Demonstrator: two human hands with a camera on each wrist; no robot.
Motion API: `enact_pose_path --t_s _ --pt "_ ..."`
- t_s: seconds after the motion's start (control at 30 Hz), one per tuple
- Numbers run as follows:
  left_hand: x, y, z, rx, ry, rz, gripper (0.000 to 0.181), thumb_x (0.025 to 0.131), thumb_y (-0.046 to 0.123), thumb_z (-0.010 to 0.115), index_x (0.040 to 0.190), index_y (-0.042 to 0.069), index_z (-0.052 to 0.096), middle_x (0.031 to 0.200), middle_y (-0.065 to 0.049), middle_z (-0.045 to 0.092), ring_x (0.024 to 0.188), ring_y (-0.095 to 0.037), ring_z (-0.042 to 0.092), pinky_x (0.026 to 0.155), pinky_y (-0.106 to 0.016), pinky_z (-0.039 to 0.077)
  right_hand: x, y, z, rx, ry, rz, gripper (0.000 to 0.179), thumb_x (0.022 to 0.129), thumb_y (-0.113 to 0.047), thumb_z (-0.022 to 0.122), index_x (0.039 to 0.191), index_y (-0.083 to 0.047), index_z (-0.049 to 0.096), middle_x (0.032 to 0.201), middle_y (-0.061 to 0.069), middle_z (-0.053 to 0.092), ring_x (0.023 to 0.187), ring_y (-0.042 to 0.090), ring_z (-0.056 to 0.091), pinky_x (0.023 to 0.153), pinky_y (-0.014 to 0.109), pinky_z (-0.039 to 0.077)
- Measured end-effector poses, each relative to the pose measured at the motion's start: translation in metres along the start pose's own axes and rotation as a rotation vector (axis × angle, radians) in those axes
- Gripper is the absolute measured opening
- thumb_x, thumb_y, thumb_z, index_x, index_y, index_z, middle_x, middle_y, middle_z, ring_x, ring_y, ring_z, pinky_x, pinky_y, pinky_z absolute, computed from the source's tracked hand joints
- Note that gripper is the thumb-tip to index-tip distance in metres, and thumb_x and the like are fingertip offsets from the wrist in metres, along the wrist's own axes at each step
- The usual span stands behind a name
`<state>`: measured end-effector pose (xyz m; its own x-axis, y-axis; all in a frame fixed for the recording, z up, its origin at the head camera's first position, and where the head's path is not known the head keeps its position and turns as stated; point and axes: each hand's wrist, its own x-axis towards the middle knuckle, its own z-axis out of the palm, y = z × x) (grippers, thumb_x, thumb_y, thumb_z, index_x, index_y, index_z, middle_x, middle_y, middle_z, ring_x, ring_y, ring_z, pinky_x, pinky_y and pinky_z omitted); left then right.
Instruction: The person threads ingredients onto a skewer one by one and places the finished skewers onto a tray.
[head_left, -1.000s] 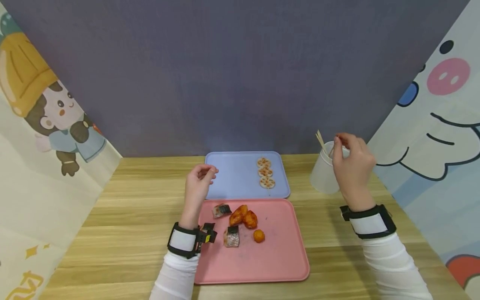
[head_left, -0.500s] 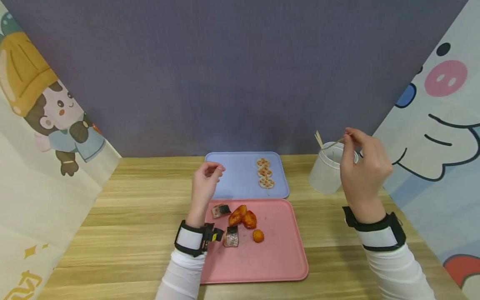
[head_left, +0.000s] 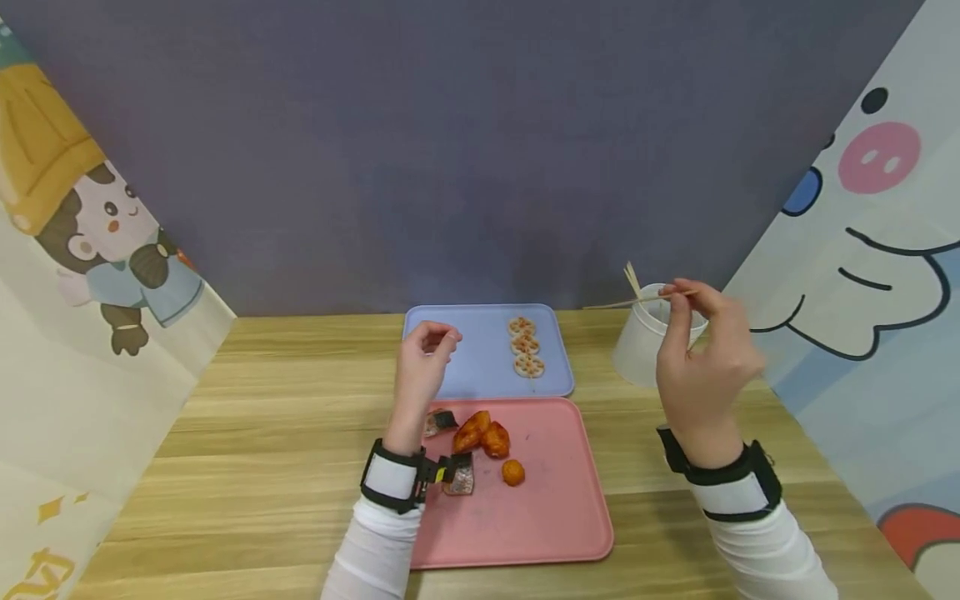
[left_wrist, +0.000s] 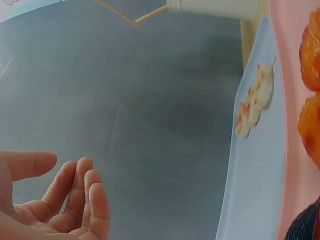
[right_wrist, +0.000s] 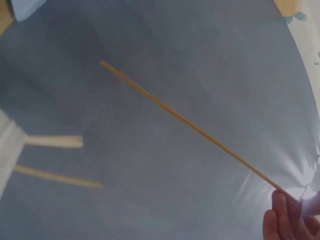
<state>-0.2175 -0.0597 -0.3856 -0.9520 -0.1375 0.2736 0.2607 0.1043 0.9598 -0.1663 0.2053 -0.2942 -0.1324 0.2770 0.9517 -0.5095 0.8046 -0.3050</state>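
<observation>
In the head view, my right hand (head_left: 705, 367) pinches a thin bamboo skewer (head_left: 615, 305) by one end, above and in front of a white cup (head_left: 637, 354). The right wrist view shows this skewer slanting up and away from the fingertips. Further skewers (head_left: 632, 279) stick out of the cup. My left hand (head_left: 422, 367) hovers by the left part of a blue tray (head_left: 480, 358), fingers loosely bent, holding nothing. On that tray lie lotus root slices (head_left: 526, 343) in a row, a stick tip showing at the near end.
A pink tray (head_left: 547, 517) sits in front of the blue one. It bears glazed brown-orange food pieces (head_left: 471, 432), dark-skinned fish pieces (head_left: 460, 479) and an orange ball (head_left: 513, 472). A grey panel (head_left: 480, 150) stands behind the wooden table (head_left: 262, 433).
My right hand has drawn the skewer up out of the cup, moved right, then come back left and lower, the skewer now nearly level. The left hand has drifted slightly right.
</observation>
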Motion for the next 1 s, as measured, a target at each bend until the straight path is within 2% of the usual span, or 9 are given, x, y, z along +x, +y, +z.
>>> enact_pose_path --t_s 0.2,0.47,0.53,0.57,0.7,0.77,0.8,0.87,1.0 --pt "-0.003 0.002 0.006 0.019 -0.008 0.005 0.013 0.091 0.015 0.062 0.097 0.004 0.067 0.093 -0.013 0.069 0.079 -0.017 0.060 0.069 -0.024 0.050 -0.017 0.002 0.004 0.061 -0.075 0.046 0.013 0.084 -0.002 0.069 0.091 0.009 0.067 0.086 0.018 0.071 0.075 0.032 0.067 0.084 0.013 0.046" --pt "-0.002 0.003 0.018 0.023 -0.027 -0.004 0.010 0.090 0.015 0.064 0.094 0.007 0.067 0.091 -0.009 0.069 0.081 -0.019 0.061 0.072 -0.028 0.050 -0.036 0.004 0.012 0.104 -0.118 0.087 0.016 0.084 -0.005 0.070 0.089 0.009 0.065 0.084 0.015 0.071 0.073 0.028 0.068 0.082 0.014 0.050" --pt "-0.003 0.004 0.021 0.035 -0.039 0.004 0.010 0.090 0.017 0.065 0.094 0.008 0.068 0.091 -0.008 0.069 0.083 -0.018 0.061 0.073 -0.029 0.050 -0.040 0.004 0.014 0.127 -0.136 0.108 0.018 0.085 -0.007 0.069 0.090 0.009 0.064 0.083 0.014 0.072 0.073 0.023 0.069 0.081 0.014 0.051" --pt "-0.005 0.009 0.021 0.041 -0.047 0.002 0.010 0.090 0.015 0.065 0.095 0.007 0.067 0.093 -0.009 0.069 0.085 -0.020 0.061 0.075 -0.032 0.050 -0.042 0.004 0.016 0.147 -0.146 0.123 0.018 0.086 -0.008 0.069 0.090 0.009 0.064 0.083 0.014 0.072 0.074 0.019 0.069 0.080 0.014 0.051" --pt "-0.008 0.009 0.026 0.081 -0.095 0.044 0.014 0.089 0.019 0.066 0.099 0.009 0.068 0.095 -0.004 0.068 0.089 -0.017 0.062 0.079 -0.034 0.052 -0.050 0.003 0.020 0.234 -0.200 0.192 0.019 0.086 -0.007 0.068 0.091 0.010 0.062 0.083 0.014 0.071 0.076 0.003 0.068 0.075 0.014 0.052" --pt "-0.009 0.010 0.029 0.087 -0.130 0.076 0.017 0.088 0.019 0.067 0.102 0.009 0.068 0.098 -0.006 0.069 0.093 -0.018 0.063 0.083 -0.038 0.053 -0.055 0.003 0.023 0.261 -0.221 0.220 0.017 0.085 -0.005 0.069 0.091 0.010 0.062 0.083 0.014 0.071 0.076 -0.002 0.066 0.073 0.013 0.052" --pt "-0.009 0.005 0.031 0.096 -0.149 0.098 0.018 0.088 0.021 0.068 0.102 0.011 0.069 0.099 -0.003 0.069 0.094 -0.015 0.063 0.084 -0.037 0.053 -0.057 0.002 0.024 0.278 -0.236 0.234 0.017 0.084 -0.004 0.069 0.091 0.010 0.062 0.083 0.015 0.071 0.075 -0.002 0.066 0.072 0.013 0.052" --pt "-0.010 0.005 0.034 0.097 -0.195 0.129 0.021 0.086 0.021 0.070 0.105 0.011 0.070 0.105 -0.006 0.069 0.099 -0.019 0.063 0.089 -0.040 0.052 -0.061 0.000 0.027 0.321 -0.256 0.258 0.015 0.083 -0.001 0.070 0.090 0.010 0.062 0.081 0.016 0.071 0.073 0.001 0.067 0.070 0.012 0.052" --pt "-0.013 0.005 0.038 0.091 -0.268 0.154 0.026 0.085 0.017 0.071 0.111 0.013 0.070 0.113 -0.007 0.068 0.105 -0.023 0.061 0.094 -0.044 0.049 -0.067 -0.002 0.032 0.376 -0.285 0.313 0.014 0.083 0.001 0.069 0.089 0.010 0.061 0.078 0.017 0.070 0.068 0.010 0.069 0.067 0.014 0.054"
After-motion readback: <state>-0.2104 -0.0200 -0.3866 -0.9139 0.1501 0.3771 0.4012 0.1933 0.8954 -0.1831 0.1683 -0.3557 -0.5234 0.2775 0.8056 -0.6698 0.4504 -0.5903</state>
